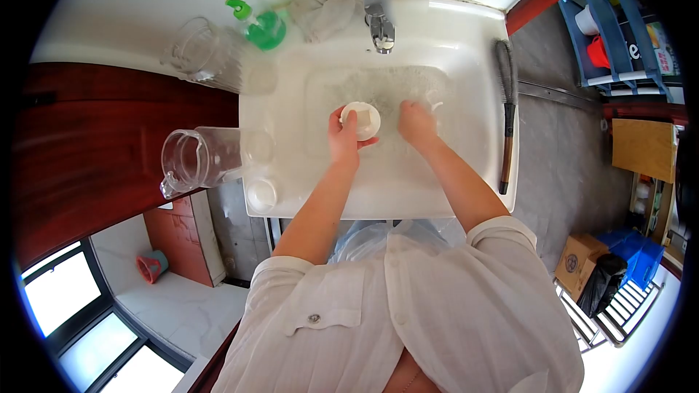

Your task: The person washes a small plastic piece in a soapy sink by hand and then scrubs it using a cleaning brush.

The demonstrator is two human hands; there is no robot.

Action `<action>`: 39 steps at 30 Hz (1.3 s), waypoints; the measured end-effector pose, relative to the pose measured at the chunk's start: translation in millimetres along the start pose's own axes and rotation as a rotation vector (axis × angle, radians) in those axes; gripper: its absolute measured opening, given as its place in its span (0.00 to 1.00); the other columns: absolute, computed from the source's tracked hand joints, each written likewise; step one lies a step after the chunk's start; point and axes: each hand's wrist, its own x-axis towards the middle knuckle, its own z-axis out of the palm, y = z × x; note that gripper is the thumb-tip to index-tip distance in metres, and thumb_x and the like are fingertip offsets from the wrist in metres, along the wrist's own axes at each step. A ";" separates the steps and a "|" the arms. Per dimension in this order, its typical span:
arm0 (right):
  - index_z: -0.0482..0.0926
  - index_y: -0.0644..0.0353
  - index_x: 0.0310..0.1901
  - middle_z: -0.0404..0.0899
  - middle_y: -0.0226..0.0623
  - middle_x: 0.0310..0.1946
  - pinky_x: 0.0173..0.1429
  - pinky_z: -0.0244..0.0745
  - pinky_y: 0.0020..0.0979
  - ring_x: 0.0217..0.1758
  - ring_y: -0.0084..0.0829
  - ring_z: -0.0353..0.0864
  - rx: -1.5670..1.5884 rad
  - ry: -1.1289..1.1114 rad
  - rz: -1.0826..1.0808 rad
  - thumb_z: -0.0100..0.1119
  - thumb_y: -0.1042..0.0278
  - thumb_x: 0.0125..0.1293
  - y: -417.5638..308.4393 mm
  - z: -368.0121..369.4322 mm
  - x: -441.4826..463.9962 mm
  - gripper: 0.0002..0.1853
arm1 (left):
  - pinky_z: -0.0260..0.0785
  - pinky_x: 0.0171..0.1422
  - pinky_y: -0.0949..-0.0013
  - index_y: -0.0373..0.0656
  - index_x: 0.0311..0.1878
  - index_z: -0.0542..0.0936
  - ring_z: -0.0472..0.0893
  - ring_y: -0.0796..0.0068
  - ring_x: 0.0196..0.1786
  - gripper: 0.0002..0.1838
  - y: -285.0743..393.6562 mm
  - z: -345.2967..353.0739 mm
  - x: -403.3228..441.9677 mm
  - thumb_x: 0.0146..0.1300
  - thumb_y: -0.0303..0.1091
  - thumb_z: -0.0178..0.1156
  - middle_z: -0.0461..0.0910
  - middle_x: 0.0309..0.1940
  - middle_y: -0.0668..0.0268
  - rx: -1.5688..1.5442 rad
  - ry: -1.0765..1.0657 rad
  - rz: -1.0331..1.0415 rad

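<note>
White and glossy, one sink (pixel 477 94) fills the middle of the view, its near edge crossed by two forearms; cloudy water with bubbles lies in the basin, and its bottom is hard to make out. Two clear pitchers, one nearer (pixel 201 158) and one farther (pixel 207 51), stand at the left rim, so see-through that their lower outlines blur into the sink and the farther one barely shows against the wall. One whisk-like tool (pixel 507 124) with a dark handle lies along the right rim. One chrome faucet (pixel 376 0) stands at the back, near one crumpled clear bag (pixel 324 16) whose contents cannot be told and one green pump bottle (pixel 266 30). Over the basin are two hands. Fingers of the left hand (pixel 344 132) are closed around the edge of one white round piece (pixel 368 123), partly covered by the thumb, with a squarish tan patch at its middle. Fingers of the right hand (pixel 417 124), just beside it, are curled inward; whether they grip anything is hidden. One small white cup-like thing (pixel 262 195), its shape unclear, sits at the near left corner.
</note>
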 end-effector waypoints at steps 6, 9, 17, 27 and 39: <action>0.75 0.58 0.40 0.77 0.42 0.35 0.42 0.72 0.36 0.38 0.43 0.78 0.977 0.132 0.079 0.57 0.68 0.55 -25.4 -40.3 -24.8 0.11 | 0.80 0.32 0.62 0.43 0.57 0.62 0.76 0.62 0.46 0.20 1.2 -5.1 1.4 0.65 0.38 0.49 0.68 0.52 0.59 -0.131 0.084 -0.186; 0.75 0.58 0.37 0.75 0.42 0.34 0.40 0.72 0.36 0.35 0.43 0.77 0.843 0.223 -0.135 0.59 0.67 0.53 -42.6 -39.3 -35.1 0.10 | 0.80 0.32 0.62 0.43 0.57 0.62 0.76 0.63 0.47 0.19 -3.6 -1.0 3.6 0.65 0.37 0.49 0.68 0.51 0.59 -0.167 0.026 -0.220; 0.76 0.58 0.31 0.74 0.39 0.32 0.37 0.71 0.37 0.34 0.40 0.77 0.629 0.098 -0.105 0.59 0.69 0.54 -41.0 -51.9 -39.1 0.05 | 0.80 0.31 0.64 0.43 0.55 0.63 0.76 0.65 0.46 0.18 -10.3 2.6 3.0 0.64 0.37 0.50 0.68 0.50 0.61 -0.031 -0.063 -0.109; 0.76 0.56 0.30 0.74 0.37 0.30 0.34 0.71 0.36 0.32 0.41 0.76 0.590 0.231 -0.179 0.60 0.71 0.52 -41.5 -47.0 -34.8 0.04 | 0.80 0.32 0.62 0.40 0.55 0.62 0.77 0.63 0.45 0.19 -4.9 0.5 -0.4 0.64 0.37 0.49 0.69 0.49 0.58 -0.084 -0.051 -0.162; 0.74 0.63 0.33 0.78 0.45 0.33 0.38 0.72 0.37 0.33 0.41 0.79 0.852 0.046 0.080 0.56 0.64 0.57 -39.7 -63.4 -16.5 0.10 | 0.76 0.40 0.57 0.43 0.59 0.61 0.76 0.62 0.49 0.20 -5.3 -3.3 3.1 0.66 0.38 0.47 0.69 0.53 0.60 -0.150 0.007 -0.164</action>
